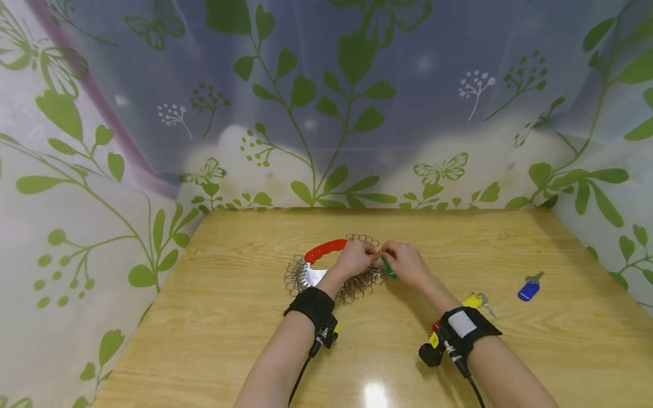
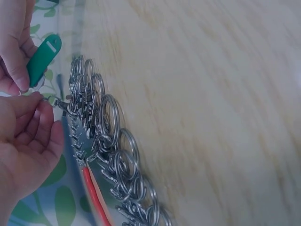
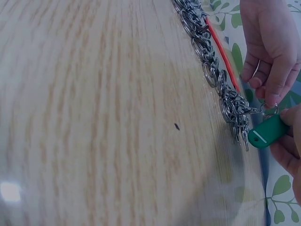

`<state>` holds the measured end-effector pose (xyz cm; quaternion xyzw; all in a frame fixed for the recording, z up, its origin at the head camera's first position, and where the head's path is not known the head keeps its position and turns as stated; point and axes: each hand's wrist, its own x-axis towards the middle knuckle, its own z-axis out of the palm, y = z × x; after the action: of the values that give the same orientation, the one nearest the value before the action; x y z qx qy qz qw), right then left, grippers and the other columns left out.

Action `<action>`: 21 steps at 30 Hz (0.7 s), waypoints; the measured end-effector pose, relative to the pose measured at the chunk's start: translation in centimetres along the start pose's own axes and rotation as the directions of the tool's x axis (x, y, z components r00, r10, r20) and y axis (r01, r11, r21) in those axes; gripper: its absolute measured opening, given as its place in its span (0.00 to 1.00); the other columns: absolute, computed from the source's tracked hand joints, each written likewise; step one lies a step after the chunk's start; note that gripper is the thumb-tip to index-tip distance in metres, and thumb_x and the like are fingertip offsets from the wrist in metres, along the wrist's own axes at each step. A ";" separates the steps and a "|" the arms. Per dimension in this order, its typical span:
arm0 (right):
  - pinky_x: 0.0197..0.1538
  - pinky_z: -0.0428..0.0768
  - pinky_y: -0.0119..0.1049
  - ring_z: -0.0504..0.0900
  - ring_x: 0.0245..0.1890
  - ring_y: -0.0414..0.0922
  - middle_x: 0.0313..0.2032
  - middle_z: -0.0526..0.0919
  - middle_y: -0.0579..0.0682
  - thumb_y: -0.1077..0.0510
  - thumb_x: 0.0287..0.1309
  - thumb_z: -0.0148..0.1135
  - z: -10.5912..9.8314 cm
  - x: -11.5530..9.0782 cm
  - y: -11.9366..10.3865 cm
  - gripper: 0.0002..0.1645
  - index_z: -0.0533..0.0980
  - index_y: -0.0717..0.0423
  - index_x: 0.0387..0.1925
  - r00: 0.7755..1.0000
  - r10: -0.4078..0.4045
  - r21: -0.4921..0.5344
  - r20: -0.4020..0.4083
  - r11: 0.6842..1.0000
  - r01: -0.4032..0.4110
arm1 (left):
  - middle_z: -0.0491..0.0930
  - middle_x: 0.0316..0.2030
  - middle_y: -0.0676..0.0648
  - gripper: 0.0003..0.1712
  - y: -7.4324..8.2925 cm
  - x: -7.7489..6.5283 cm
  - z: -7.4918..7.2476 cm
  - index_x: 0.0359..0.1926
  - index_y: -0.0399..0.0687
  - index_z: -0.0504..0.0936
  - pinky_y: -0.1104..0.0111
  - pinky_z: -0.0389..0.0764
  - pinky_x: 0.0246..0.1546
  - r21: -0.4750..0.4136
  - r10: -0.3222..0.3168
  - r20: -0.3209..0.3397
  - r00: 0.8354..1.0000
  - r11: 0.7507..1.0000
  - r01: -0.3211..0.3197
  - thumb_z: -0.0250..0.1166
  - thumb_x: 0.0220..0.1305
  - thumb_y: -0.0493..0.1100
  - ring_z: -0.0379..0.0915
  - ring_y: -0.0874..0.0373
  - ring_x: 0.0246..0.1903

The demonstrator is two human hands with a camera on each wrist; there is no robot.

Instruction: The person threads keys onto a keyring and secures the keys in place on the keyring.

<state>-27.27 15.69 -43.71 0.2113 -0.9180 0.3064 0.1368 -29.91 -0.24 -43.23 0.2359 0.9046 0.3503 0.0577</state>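
A metal key holder plate point(image 1: 313, 276) with a red handle point(image 1: 326, 249) lies on the table, its edge hung with many split rings point(image 2: 110, 120) and small clasps. At its right end my left hand point(image 1: 356, 259) pinches a small metal ring point(image 3: 264, 108) joined to one of the clasps point(image 2: 62, 104). My right hand point(image 1: 406, 264) holds a green key tag point(image 2: 43, 61) close beside the left fingertips. Thumb and fingers of the right hand pinch the tag near its ring end. Any key on the green tag is mostly hidden by the hands.
Beside my right wrist lies a yellow key tag point(image 1: 473, 300) with a key, and a red thing point(image 1: 436, 325) shows partly behind the wrist strap. A blue key tag point(image 1: 529, 290) with a key is farther right on the wooden table point(image 1: 229, 340). Patterned curtains point(image 1: 316, 141) surround the table.
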 end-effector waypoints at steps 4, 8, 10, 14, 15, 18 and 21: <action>0.32 0.77 0.41 0.80 0.29 0.47 0.31 0.82 0.55 0.65 0.58 0.59 0.0 -0.1 -0.1 0.04 0.79 0.62 0.34 1.000 -0.003 -0.021 -0.009 1.000 0.003 | 0.65 0.15 0.53 0.13 0.4 0.1 0.1 0.29 0.37 0.84 0.73 0.59 0.23 0.041 -0.019 -0.034 0.999 0.999 0.020 0.58 0.66 0.40 0.56 0.61 0.16; 0.32 0.77 0.41 0.81 0.29 0.48 0.31 0.83 0.55 0.65 0.58 0.60 0.0 -0.1 -0.1 0.04 0.79 0.62 0.34 1.000 -0.008 -0.038 -0.006 0.999 0.007 | 0.71 0.18 0.53 0.12 0.5 0.1 0.1 0.31 0.40 0.85 0.73 0.60 0.23 0.023 -0.056 -0.038 0.998 0.998 0.057 0.58 0.66 0.40 0.58 0.62 0.17; 0.32 0.77 0.40 0.80 0.29 0.47 0.31 0.83 0.55 0.65 0.58 0.60 0.0 -0.1 -0.1 0.04 0.79 0.61 0.34 1.000 -0.013 -0.043 -0.005 0.999 0.013 | 0.70 0.18 0.52 0.12 0.6 0.0 0.0 0.32 0.40 0.85 0.72 0.60 0.22 -0.003 -0.074 -0.029 0.997 0.997 0.074 0.58 0.66 0.40 0.57 0.61 0.16; 0.31 0.77 0.40 0.80 0.28 0.46 0.31 0.82 0.53 0.65 0.58 0.60 0.0 -0.2 -0.2 0.03 0.80 0.60 0.33 1.000 -0.029 -0.048 -0.004 0.998 0.029 | 0.70 0.18 0.52 0.12 0.6 0.0 0.0 0.35 0.41 0.85 0.72 0.60 0.22 -0.029 -0.092 -0.023 0.995 0.995 0.092 0.57 0.66 0.41 0.56 0.61 0.15; 0.31 0.77 0.40 0.80 0.28 0.46 0.31 0.82 0.53 0.65 0.58 0.60 0.0 -0.2 -0.1 0.03 0.80 0.60 0.33 0.999 -0.035 -0.048 -0.006 0.998 0.035 | 0.71 0.18 0.52 0.12 0.6 0.0 0.0 0.35 0.41 0.86 0.72 0.60 0.22 -0.034 -0.094 -0.024 0.995 0.995 0.093 0.57 0.66 0.41 0.56 0.61 0.15; 0.31 0.77 0.40 0.81 0.28 0.47 0.30 0.83 0.53 0.66 0.57 0.60 0.1 -0.3 0.0 0.03 0.80 0.60 0.32 0.997 -0.074 -0.065 -0.023 0.995 0.073 | 0.73 0.19 0.51 0.12 0.6 0.0 0.1 0.35 0.41 0.86 0.73 0.60 0.22 -0.038 -0.094 -0.031 0.995 0.995 0.093 0.57 0.66 0.40 0.57 0.62 0.15; 0.32 0.78 0.41 0.81 0.29 0.48 0.30 0.83 0.53 0.67 0.56 0.61 0.3 -0.4 0.3 0.03 0.80 0.60 0.32 0.989 -0.143 -0.115 -0.044 0.984 0.137 | 0.76 0.22 0.50 0.12 0.6 0.1 0.3 0.34 0.41 0.86 0.73 0.61 0.24 -0.037 -0.096 -0.040 0.995 0.995 0.095 0.57 0.66 0.39 0.58 0.62 0.16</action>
<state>-27.10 15.83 -44.23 0.2591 -0.9128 0.2495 0.1937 -29.71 0.38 -43.03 0.1838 0.9097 0.3676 0.0595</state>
